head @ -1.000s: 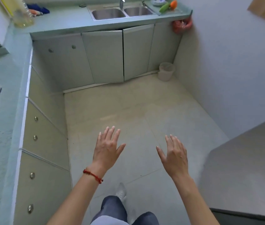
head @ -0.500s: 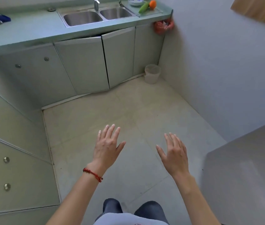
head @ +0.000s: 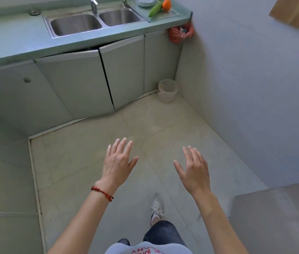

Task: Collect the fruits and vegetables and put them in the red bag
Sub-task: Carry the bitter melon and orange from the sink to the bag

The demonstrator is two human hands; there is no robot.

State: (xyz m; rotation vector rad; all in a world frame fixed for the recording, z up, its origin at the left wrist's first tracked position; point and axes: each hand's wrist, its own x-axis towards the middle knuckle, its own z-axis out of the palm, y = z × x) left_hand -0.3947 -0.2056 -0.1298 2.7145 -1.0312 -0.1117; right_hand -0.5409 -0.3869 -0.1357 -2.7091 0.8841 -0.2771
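Observation:
An orange fruit [head: 166, 5] and a long green vegetable [head: 155, 9] lie on a glass board at the far right end of the green counter [head: 16, 41]. The red bag [head: 180, 34] hangs under that counter's corner, against the wall. My left hand [head: 118, 163], with a red bracelet at the wrist, and my right hand [head: 193, 169] are held out over the floor, far from the counter. Both hands are empty with fingers spread.
A double steel sink [head: 93, 22] with a tap is set in the counter, and a patterned bowl [head: 145, 1] stands behind the produce. A pale bucket [head: 167, 90] sits on the floor in the corner. A grey surface [head: 280, 217] juts in at lower right. Two cabinet doors [head: 106, 79] hang ajar.
The view has moved forward and turned right, so the sink, produce and red bag look nearer. My hands keep the same open pose. One foot has stepped forward.

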